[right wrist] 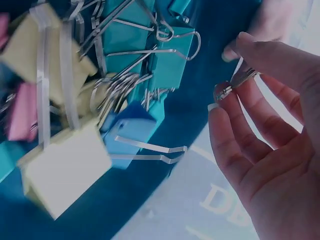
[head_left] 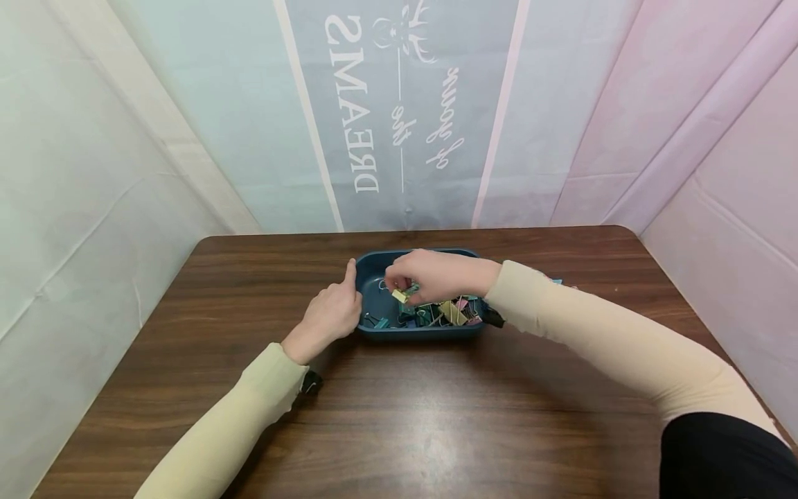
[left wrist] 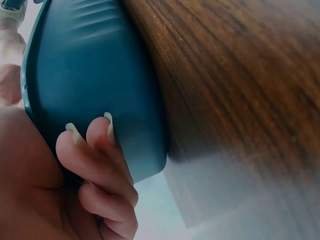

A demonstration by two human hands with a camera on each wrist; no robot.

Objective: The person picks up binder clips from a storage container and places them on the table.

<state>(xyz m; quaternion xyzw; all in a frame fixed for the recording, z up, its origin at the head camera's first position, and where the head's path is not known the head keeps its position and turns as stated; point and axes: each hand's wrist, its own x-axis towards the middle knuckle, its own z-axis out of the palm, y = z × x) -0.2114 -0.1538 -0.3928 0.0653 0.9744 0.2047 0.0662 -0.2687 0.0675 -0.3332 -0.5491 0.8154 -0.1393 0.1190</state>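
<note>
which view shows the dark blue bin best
The head view, since the dark blue rounded plastic bin shows most fully, partly behind the right hand. The left wrist view shows an outer wall; the right wrist, inner surfaces behind multicoloured metal binder clips.

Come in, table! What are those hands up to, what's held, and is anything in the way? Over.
Left hand at blue bin, left end. Right hand pinching gold clip over it. Other clips inside; nothing visibly blocking.
</note>
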